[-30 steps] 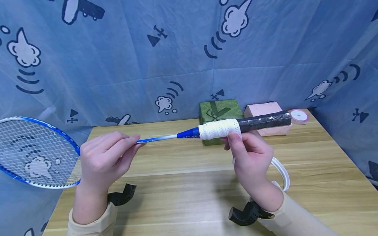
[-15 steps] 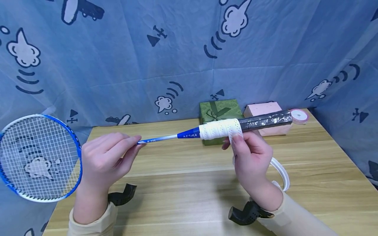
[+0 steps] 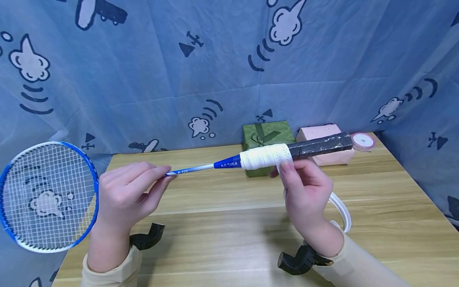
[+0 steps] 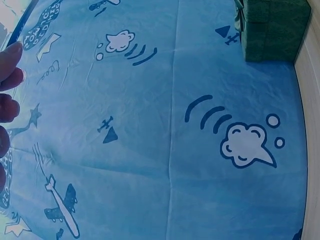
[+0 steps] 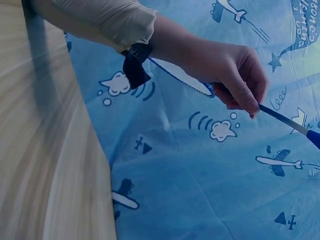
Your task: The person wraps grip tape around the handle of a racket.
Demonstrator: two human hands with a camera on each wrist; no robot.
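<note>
I hold a blue and white badminton racket level above the wooden table (image 3: 222,239). My left hand (image 3: 159,177) pinches the thin shaft (image 3: 193,169) between thumb and fingers; the right wrist view shows that hand (image 5: 240,87) on the shaft (image 5: 282,119). The strung head (image 3: 46,195) hangs past the table's left edge. White grip tape (image 3: 263,157) covers the near part of the black handle (image 3: 319,146). My right hand (image 3: 285,169) grips the handle from below, thumb pressing the tape's edge. A loose tape strip (image 3: 342,213) loops down behind that hand.
A green gift box (image 3: 267,133), a pink box (image 3: 320,132) and a pink ribbon roll (image 3: 363,141) stand at the table's back edge. Blue printed cloth (image 3: 143,79) hangs behind and at both sides. The left wrist view shows cloth and the green box (image 4: 275,25).
The racket has turned about its shaft: the head went from nearly edge-on to facing me and sits a little lower. Both hands stay where they were.
</note>
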